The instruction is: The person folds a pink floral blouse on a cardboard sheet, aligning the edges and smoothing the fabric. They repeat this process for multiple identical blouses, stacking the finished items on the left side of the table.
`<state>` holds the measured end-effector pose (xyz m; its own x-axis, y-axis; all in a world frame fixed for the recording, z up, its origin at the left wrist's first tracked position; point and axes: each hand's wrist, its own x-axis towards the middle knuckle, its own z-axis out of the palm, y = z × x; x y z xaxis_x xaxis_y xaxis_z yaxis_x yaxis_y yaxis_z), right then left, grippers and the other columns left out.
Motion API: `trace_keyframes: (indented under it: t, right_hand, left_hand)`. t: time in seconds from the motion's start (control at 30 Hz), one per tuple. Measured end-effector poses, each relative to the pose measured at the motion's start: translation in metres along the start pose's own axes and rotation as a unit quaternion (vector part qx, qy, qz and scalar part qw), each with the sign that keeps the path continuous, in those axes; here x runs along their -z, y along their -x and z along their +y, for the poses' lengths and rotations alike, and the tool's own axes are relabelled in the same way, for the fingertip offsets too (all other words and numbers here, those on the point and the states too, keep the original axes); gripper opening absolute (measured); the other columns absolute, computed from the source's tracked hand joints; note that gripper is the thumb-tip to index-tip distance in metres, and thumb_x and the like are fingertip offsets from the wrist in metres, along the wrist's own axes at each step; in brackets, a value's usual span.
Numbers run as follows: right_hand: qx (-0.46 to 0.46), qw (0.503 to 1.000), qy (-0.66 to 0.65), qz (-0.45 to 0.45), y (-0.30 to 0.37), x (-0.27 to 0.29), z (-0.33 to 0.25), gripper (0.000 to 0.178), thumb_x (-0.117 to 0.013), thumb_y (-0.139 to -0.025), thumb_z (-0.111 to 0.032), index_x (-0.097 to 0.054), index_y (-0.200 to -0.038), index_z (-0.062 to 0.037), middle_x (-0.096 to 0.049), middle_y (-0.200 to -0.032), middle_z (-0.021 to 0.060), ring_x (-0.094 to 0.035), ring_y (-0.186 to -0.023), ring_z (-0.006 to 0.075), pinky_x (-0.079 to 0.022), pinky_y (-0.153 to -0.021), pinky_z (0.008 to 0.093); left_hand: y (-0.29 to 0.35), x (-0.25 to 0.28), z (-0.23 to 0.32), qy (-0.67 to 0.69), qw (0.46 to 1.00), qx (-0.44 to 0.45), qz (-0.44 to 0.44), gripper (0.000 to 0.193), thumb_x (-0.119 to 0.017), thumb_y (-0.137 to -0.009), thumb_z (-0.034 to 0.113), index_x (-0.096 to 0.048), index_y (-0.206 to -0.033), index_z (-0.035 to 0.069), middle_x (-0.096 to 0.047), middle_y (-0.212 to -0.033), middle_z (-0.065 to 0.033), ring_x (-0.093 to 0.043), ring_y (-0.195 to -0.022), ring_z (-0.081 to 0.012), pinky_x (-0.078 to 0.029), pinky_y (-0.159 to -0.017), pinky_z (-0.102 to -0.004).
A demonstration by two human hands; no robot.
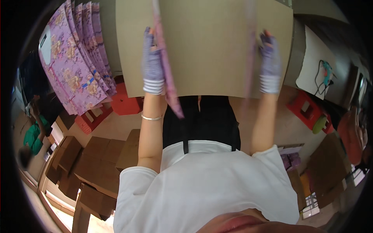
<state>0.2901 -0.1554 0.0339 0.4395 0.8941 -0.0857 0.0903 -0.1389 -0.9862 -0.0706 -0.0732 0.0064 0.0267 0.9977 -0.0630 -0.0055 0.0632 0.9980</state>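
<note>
My left hand (153,64), in a purple-and-white striped glove with bare fingertips, lies along the outer side of a narrow purple floral panel (168,70). Its fingers are stretched forward, and the panel stands edge-on, touching or very close to the palm. My right hand (269,62), gloved alike and smeared by motion, is held with fingers extended beside a second purple strip (250,50). That strip is badly blurred, and a small gap seems to separate it from the hand. Whether both strips belong to one piece I cannot tell.
Beneath my hands is a beige tabletop (210,50). Purple floral flat pieces (74,66) overlap in a stack at left. A teal corded tool (326,72) lies at right. Red stools (126,99) and cardboard boxes (97,163) stand below. A person in green (34,136) is far left.
</note>
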Motion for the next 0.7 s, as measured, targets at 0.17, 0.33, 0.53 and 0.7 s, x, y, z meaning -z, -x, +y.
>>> trace_keyframes:
  t: [0.17, 0.33, 0.53, 0.7]
  right_hand:
    - [-0.038, 0.996, 0.070, -0.041, 0.027, 0.070, -0.061, 0.064, -0.057, -0.097, -0.042, -0.042, -0.141, 0.0024, -0.054, -0.133, 0.0129, -0.052, -0.121, 0.0218, -0.042, -0.101, 0.0336]
    - [-0.134, 0.980, 0.141, 0.024, 0.019, 0.096, -0.050, 0.042, -0.060, -0.093, -0.005, -0.051, -0.132, 0.0063, -0.065, -0.114, 0.0100, -0.060, -0.103, 0.0151, -0.046, -0.093, 0.0263]
    - [0.154, 0.826, 0.532, 0.104, -0.045, 0.069, -0.059, 0.038, -0.064, -0.090, -0.014, -0.060, -0.126, -0.0052, -0.069, -0.113, 0.0059, -0.064, -0.098, 0.0141, -0.047, -0.092, 0.0256]
    - [0.172, 0.917, 0.359, -0.018, -0.009, 0.011, -0.049, 0.030, -0.064, -0.091, -0.015, -0.064, -0.120, -0.0062, -0.071, -0.108, 0.0059, -0.066, -0.095, 0.0163, -0.050, -0.088, 0.0267]
  left_hand:
    - [0.006, 0.041, 0.057, 0.167, 0.982, 0.084, -0.035, 0.060, -0.055, -0.098, 0.033, -0.040, -0.143, -0.003, -0.043, -0.148, -0.0144, -0.042, -0.134, -0.0232, -0.032, -0.112, -0.0368]
    - [-0.005, 0.044, 0.072, -0.118, 0.992, 0.031, 0.037, 0.049, -0.058, -0.098, 0.018, -0.046, -0.139, -0.005, -0.052, -0.140, -0.0145, -0.048, -0.128, -0.0218, -0.036, -0.108, -0.0330]
    - [-0.064, 0.024, 0.074, -0.164, 0.983, -0.071, 0.032, 0.042, -0.057, -0.096, 0.012, -0.052, -0.134, -0.006, -0.056, -0.136, -0.0147, -0.051, -0.126, -0.0237, -0.038, -0.107, -0.0338]
    - [-0.063, -0.004, 0.055, -0.100, 0.976, -0.192, 0.031, 0.046, -0.058, -0.098, 0.016, -0.048, -0.137, -0.006, -0.053, -0.139, -0.0133, -0.049, -0.126, -0.0199, -0.039, -0.105, -0.0291]
